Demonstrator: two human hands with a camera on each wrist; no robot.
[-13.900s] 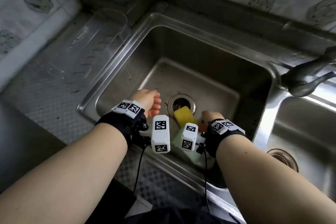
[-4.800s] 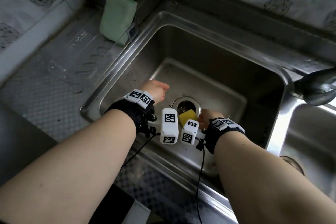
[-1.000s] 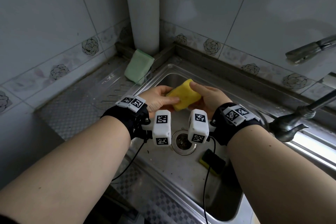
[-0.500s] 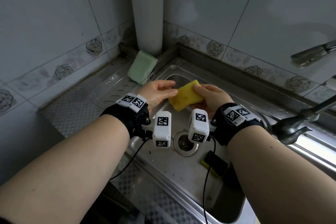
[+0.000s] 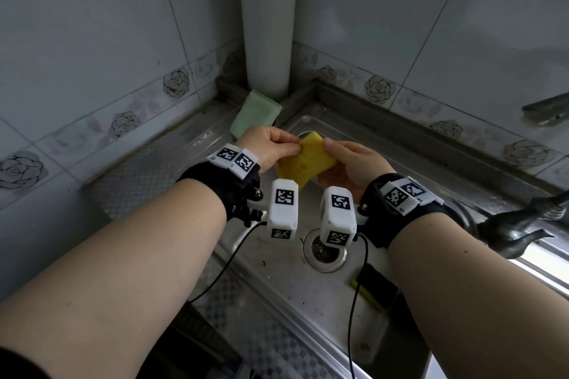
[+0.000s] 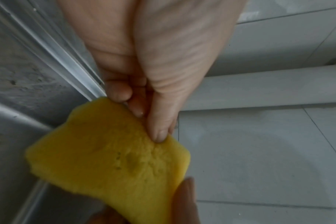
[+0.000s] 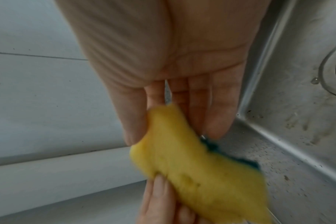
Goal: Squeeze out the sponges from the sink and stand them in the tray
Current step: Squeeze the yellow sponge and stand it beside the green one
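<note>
Both hands hold a yellow sponge (image 5: 303, 164) up above the steel sink (image 5: 397, 144). My left hand (image 5: 274, 148) pinches its upper left corner between thumb and fingers, as the left wrist view shows on the sponge (image 6: 113, 159). My right hand (image 5: 348, 160) holds its right end, thumb on top and fingers beneath; the sponge (image 7: 192, 171) has a dark scouring side underneath. A green sponge (image 5: 255, 115) stands upright in the clear tray (image 5: 197, 144) on the left drainboard. Another sponge, dark side up with a yellow edge (image 5: 374, 286), lies on the sink floor by the drain (image 5: 324, 251).
A white pipe (image 5: 268, 18) runs up the tiled corner behind the tray. The faucet spout (image 5: 520, 231) reaches in from the right, above the sink's edge. Thin black cables hang from both wrist cameras over the sink's front rim.
The yellow sponge has turned flatter between the hands. My left hand went from flat fingers against its end to pinching its corner. Both hands stay above the sink.
</note>
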